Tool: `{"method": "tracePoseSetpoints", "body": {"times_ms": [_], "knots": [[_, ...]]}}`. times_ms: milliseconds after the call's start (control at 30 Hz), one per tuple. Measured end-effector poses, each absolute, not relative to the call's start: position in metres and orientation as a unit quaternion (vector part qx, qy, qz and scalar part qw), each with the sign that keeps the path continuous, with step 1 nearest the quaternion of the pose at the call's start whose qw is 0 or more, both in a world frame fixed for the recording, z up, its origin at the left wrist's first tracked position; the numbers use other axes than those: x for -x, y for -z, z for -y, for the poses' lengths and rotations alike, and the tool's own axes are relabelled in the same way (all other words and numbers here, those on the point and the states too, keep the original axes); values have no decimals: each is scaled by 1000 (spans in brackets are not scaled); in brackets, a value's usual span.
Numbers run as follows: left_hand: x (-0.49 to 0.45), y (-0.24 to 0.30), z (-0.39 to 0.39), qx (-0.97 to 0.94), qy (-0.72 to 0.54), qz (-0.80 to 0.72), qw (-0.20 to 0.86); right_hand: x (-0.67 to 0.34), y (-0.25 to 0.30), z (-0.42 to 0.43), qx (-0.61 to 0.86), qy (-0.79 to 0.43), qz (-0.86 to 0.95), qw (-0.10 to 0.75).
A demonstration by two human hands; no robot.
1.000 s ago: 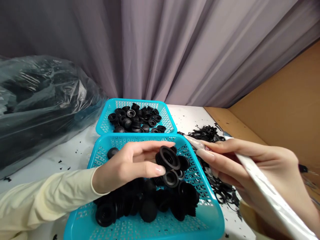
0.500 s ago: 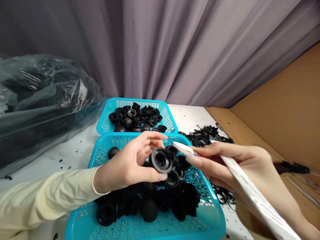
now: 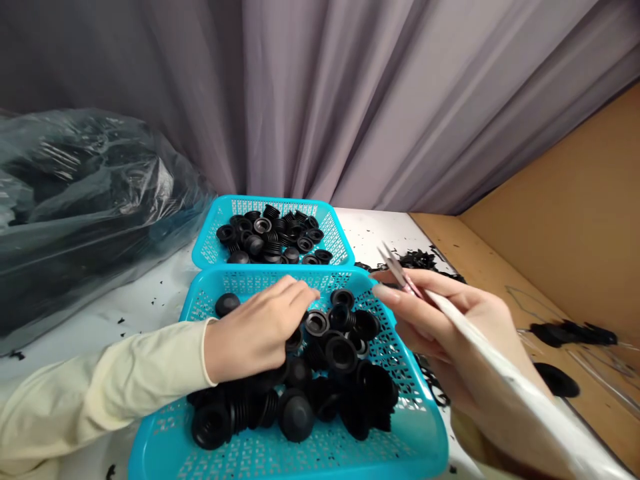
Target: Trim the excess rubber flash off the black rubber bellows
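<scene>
My left hand (image 3: 263, 327) is palm down over the near turquoise basket (image 3: 165, 437), its fingers curled together among black ribbed rubber bellows (image 3: 341, 352). The fingertips are hidden, so any piece inside them cannot be made out. Beside the basket's right rim, my right hand (image 3: 450, 333) grips slim pointed metal tweezers (image 3: 397, 270), whose two tips point up and left, slightly apart. A long white strip (image 3: 505, 373) runs back along this hand; whether it belongs to the tool I cannot tell. One domed black piece (image 3: 228, 305) lies at the basket's left side.
Behind stands a second turquoise basket (image 3: 200, 250) with several black bellows. A clear plastic bag (image 3: 100, 220) of dark pieces fills the left. Black scraps (image 3: 420, 261) lie on the white table by the cardboard (image 3: 565, 200). A black disc (image 3: 557, 380) rests at right, below a grey curtain (image 3: 320, 100).
My left hand has turned palm down, and the bellows it held facing me no longer shows in its grip. My right hand has drawn slightly back, with the tool tips raised.
</scene>
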State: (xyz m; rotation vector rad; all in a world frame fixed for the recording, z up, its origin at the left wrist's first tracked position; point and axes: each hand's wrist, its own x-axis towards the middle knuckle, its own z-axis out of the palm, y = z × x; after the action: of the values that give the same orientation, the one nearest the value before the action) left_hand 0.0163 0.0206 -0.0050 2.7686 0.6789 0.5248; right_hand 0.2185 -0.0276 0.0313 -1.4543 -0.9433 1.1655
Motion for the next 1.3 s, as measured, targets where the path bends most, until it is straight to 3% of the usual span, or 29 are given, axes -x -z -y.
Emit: {"method": "tracePoseSetpoints", "body": {"times_ms": [133,267,500,667,900,1300], "knots": [[-18,4,-16,-920,-259,-227,184,-216,-29,32,601,-460,449,475],[-22,3,-14,-856,-372,-244,265,-211,-24,36,562,-424,484,519],[-22,-2,-9,-786,-379,-248,420,-202,-24,45,523,-378,578,500],[-22,-6,-9,-778,-369,-266,434,-204,-19,48,484,-292,636,526],[-22,-4,-10,-791,-389,-195,429,-208,-17,47,488,-277,632,534],[-19,-2,-9,-803,-395,-164,416,-197,-21,56,499,-387,568,528]]}}
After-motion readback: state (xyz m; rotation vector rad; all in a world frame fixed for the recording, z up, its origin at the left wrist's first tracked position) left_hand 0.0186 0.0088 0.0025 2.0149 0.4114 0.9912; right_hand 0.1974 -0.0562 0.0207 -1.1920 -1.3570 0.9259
